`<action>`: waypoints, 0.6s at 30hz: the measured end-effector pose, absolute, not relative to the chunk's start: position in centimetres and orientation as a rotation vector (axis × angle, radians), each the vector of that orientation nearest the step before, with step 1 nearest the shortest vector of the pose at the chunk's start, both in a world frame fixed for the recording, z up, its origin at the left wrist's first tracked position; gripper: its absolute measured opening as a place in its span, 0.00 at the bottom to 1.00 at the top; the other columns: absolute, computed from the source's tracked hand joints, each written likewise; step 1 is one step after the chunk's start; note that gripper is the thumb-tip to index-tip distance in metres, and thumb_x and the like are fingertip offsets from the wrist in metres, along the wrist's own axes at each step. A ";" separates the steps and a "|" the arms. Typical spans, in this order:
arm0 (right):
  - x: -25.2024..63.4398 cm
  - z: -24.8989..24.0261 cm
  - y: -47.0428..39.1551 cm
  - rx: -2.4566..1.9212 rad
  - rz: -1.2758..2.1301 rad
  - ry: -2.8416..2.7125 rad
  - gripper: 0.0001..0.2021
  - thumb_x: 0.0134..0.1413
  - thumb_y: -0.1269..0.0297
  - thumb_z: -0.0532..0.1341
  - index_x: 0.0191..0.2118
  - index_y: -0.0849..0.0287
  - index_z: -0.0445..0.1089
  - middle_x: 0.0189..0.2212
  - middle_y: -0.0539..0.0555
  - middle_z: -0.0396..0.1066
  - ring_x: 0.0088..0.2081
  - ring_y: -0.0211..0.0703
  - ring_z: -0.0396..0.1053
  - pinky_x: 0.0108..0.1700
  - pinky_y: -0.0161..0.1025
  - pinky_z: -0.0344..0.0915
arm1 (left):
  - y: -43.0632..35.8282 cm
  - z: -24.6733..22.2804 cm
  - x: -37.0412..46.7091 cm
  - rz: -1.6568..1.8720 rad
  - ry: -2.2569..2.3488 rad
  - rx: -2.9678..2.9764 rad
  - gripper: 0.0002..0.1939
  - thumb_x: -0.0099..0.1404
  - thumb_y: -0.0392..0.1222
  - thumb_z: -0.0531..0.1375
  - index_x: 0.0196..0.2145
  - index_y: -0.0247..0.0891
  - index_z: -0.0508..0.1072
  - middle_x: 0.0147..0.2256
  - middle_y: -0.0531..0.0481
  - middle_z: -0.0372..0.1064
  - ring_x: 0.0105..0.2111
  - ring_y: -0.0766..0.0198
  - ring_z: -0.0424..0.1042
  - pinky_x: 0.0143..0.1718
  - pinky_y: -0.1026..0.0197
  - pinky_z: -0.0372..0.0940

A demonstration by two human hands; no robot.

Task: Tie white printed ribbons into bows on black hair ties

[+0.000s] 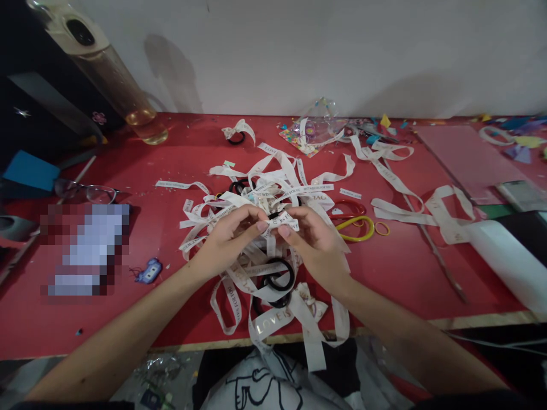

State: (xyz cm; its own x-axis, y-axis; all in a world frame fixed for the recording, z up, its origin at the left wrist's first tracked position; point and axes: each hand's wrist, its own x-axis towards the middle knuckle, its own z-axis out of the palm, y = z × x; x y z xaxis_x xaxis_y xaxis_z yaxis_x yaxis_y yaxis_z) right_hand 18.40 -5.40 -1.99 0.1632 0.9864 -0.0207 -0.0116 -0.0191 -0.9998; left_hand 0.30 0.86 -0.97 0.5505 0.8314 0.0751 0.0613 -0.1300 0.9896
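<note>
Ribbon (280,219), a short white printed strip, is pinched between both hands above the middle of the red table (171,154), a little toward its near edge. Left hand (226,239) grips the strip's left end with thumb and forefinger pressed together, the other fingers curled under. Right hand (314,242) pinches the right end the same way, its thumbnail turned up; the two thumbs nearly touch.

Beneath the hands lies a tangled ribbon pile (265,188), with loose ends running out on all sides and some hanging over the near edge. A black hair tie (280,274) sits in the pile just below the hands, and another black tie (239,185) shows at the pile's far side.

Just right of the right hand lie a yellow ring (361,230), a red ring (350,206) behind it and a small orange band (382,229). More ribbon (397,188) trails toward the right edge, crossed by a thin stick (431,245).

Toward the far edge lie a small bow (237,131) and a clear packet (311,128) of bright bits. At the far left corner stands a tall bottle (115,80), tilted in view. Glasses (85,192) rest near the left edge, and a small blue charm (149,271) lies nearer the near edge.
</note>
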 end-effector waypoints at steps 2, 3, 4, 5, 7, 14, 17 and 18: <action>18.3 -2.0 -5.3 -1.281 1.161 -1.024 0.14 0.54 0.53 0.69 0.44 0.51 0.70 0.36 0.49 0.73 0.36 0.39 0.74 0.39 0.37 0.74 | 0.8 -0.9 0.3 0.792 0.769 1.573 0.07 0.70 0.45 0.60 0.38 0.39 0.71 0.34 0.53 0.68 0.32 0.68 0.67 0.34 0.66 0.62; 18.3 -2.0 -5.3 -1.259 1.205 -0.989 0.15 0.54 0.53 0.68 0.44 0.51 0.70 0.34 0.48 0.74 0.34 0.39 0.75 0.37 0.37 0.74 | 0.8 -0.8 0.3 0.790 0.766 1.577 0.07 0.70 0.45 0.59 0.38 0.39 0.71 0.34 0.53 0.68 0.33 0.68 0.67 0.34 0.66 0.63; 18.3 -2.0 -5.2 -1.236 1.244 -0.958 0.15 0.54 0.53 0.68 0.43 0.51 0.70 0.32 0.48 0.74 0.32 0.38 0.75 0.36 0.37 0.75 | 0.8 -0.8 0.2 0.794 0.762 1.598 0.07 0.70 0.44 0.59 0.39 0.39 0.71 0.34 0.53 0.67 0.33 0.69 0.67 0.35 0.66 0.63; 18.3 -1.9 -5.2 -1.218 1.268 -0.936 0.14 0.53 0.53 0.69 0.43 0.51 0.70 0.31 0.47 0.74 0.31 0.38 0.75 0.35 0.37 0.75 | 0.9 -0.8 0.2 0.809 0.754 1.640 0.06 0.71 0.43 0.58 0.38 0.39 0.71 0.35 0.53 0.67 0.34 0.69 0.67 0.37 0.66 0.63; 18.3 -1.9 -5.2 -1.193 1.288 -0.924 0.13 0.53 0.54 0.69 0.41 0.51 0.70 0.29 0.47 0.74 0.29 0.38 0.75 0.34 0.37 0.76 | 0.9 -0.7 0.2 0.865 0.731 1.771 0.05 0.70 0.42 0.59 0.37 0.39 0.71 0.36 0.52 0.67 0.37 0.68 0.68 0.42 0.65 0.63; 18.3 -2.0 -5.2 -1.156 1.243 -0.992 0.09 0.54 0.56 0.69 0.38 0.51 0.73 0.32 0.47 0.75 0.29 0.36 0.74 0.32 0.34 0.75 | 0.7 -1.0 0.4 0.972 0.710 1.908 0.03 0.69 0.39 0.61 0.37 0.38 0.70 0.38 0.51 0.70 0.40 0.66 0.70 0.46 0.62 0.64; 18.4 -2.3 -5.0 -1.194 1.161 -1.037 0.08 0.54 0.56 0.69 0.39 0.50 0.76 0.37 0.49 0.77 0.35 0.38 0.76 0.37 0.35 0.75 | 0.6 -1.2 0.4 1.009 0.737 1.956 0.02 0.69 0.38 0.61 0.37 0.38 0.70 0.37 0.51 0.71 0.38 0.67 0.71 0.44 0.63 0.64; 18.4 -2.4 -4.9 -1.196 1.146 -1.041 0.08 0.54 0.56 0.69 0.39 0.50 0.77 0.38 0.49 0.78 0.37 0.39 0.76 0.40 0.36 0.76 | 0.6 -1.2 0.3 1.023 0.743 1.974 0.02 0.69 0.38 0.61 0.37 0.38 0.70 0.36 0.52 0.72 0.38 0.67 0.71 0.44 0.64 0.65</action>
State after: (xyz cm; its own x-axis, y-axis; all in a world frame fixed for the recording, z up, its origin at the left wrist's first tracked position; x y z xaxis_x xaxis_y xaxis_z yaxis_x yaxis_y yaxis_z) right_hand 18.42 -4.91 -2.43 0.1384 0.9904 0.0001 -0.0952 0.0134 -0.9954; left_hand 0.32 0.55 -1.23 0.5061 0.7655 0.3973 0.1414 -0.5280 0.8374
